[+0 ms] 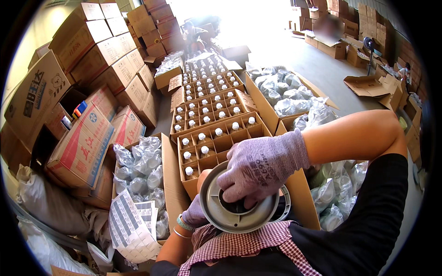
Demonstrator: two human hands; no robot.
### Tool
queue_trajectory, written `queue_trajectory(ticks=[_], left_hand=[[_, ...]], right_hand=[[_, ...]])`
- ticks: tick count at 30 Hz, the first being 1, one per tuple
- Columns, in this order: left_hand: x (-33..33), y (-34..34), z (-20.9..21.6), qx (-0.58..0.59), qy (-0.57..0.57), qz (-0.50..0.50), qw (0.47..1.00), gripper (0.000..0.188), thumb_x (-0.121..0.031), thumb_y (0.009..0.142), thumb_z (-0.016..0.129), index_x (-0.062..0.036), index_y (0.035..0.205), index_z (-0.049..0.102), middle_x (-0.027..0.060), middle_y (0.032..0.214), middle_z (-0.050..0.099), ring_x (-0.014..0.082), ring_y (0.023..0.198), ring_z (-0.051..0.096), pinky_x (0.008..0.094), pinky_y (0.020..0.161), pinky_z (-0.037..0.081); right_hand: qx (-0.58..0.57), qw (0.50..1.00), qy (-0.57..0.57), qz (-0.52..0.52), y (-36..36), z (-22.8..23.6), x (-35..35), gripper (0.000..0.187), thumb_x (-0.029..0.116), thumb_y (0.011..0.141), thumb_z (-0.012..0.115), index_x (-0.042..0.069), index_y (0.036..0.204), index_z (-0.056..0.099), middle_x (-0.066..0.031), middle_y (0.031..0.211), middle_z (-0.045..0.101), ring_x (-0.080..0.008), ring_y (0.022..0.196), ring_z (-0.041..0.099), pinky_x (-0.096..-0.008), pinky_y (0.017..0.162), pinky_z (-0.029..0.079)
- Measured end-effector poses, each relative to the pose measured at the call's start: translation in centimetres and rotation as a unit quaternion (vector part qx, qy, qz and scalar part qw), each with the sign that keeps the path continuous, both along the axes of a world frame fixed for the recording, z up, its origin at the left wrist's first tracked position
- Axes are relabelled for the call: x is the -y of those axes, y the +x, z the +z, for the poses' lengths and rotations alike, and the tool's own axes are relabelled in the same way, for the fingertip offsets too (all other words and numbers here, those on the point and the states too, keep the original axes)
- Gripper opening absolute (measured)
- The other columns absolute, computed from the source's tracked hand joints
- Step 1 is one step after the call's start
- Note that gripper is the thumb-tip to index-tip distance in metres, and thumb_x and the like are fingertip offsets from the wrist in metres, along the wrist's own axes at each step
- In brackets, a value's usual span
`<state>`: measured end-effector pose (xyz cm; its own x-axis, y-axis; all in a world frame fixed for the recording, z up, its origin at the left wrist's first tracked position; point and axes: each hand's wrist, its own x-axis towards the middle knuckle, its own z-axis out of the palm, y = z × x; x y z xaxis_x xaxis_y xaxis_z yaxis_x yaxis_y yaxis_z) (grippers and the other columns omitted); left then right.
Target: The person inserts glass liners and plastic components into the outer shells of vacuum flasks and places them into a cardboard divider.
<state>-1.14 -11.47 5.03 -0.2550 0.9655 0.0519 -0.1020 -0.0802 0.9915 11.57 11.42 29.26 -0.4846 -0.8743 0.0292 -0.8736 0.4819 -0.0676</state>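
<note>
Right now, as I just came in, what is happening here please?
A person in gloves is working: the right hand grips a grey disc at its dark centre. The left hand is at the disc's left side, partly hidden, so its hold is unclear. Ahead stand divided boxes with white-capped bottles. Open cartons on both sides hold bagged items; printed sheets lie over the left one.

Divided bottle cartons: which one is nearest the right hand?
The front carton, just beyond the gloved right hand; the other divided cartons line up behind it, farther from that hand.
</note>
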Motion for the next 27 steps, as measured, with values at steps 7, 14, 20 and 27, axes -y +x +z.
queue_trajectory(ticks=[7,14,20,27], left_hand=[[-2.6,6.4,0.1,-0.02,-0.044,0.267,0.963,0.091,-0.012,0.085,0.08,0.0023,0.16,0.03,0.0152,0.146,0.056,0.0233,0.129,0.057,0.0345,0.11,0.045],[-2.0,6.0,0.3,0.036,0.015,0.218,0.975,0.107,0.008,0.078,0.073,-0.0059,0.166,0.014,0.0109,0.151,0.046,0.0156,0.125,0.054,0.0253,0.095,0.049],[0.0,6.6,2.0,0.045,0.025,0.226,0.973,0.116,0.011,0.073,0.073,-0.0067,0.167,0.006,0.0088,0.155,0.044,0.0164,0.131,0.051,0.0289,0.1,0.048],[3.8,6.2,2.5,-0.28,-0.101,0.147,0.943,0.121,0.003,0.079,0.076,-0.0027,0.164,-0.01,0.0245,0.133,0.061,0.0317,0.112,0.067,0.0385,0.096,0.053]], right_hand=[[-0.012,0.866,0.047,-0.497,-6.7,-5.5,-4.1,0.041,0.039,0.085,0.062,0.001,0.097,0.069,-0.0207,0.082,0.073,-0.0374,0.075,0.074,-0.0444,0.068,0.059],[0.059,0.802,-0.193,-0.563,-8.2,-5.8,-6.1,0.037,0.035,0.093,0.065,0.001,0.104,0.074,-0.0131,0.083,0.072,-0.0249,0.083,0.072,-0.0383,0.078,0.057],[-0.049,0.761,-0.27,-0.587,2.3,-25.8,-11.8,0.017,0.012,0.09,0.062,0.009,0.103,0.072,-0.0169,0.089,0.069,-0.0348,0.087,0.068,-0.0438,0.079,0.055],[0.018,0.724,-0.536,-0.434,3.2,-31.3,-2.1,0.034,0.016,0.088,0.071,0.001,0.118,0.063,-0.0126,0.113,0.067,-0.027,0.103,0.066,-0.0384,0.092,0.053]])
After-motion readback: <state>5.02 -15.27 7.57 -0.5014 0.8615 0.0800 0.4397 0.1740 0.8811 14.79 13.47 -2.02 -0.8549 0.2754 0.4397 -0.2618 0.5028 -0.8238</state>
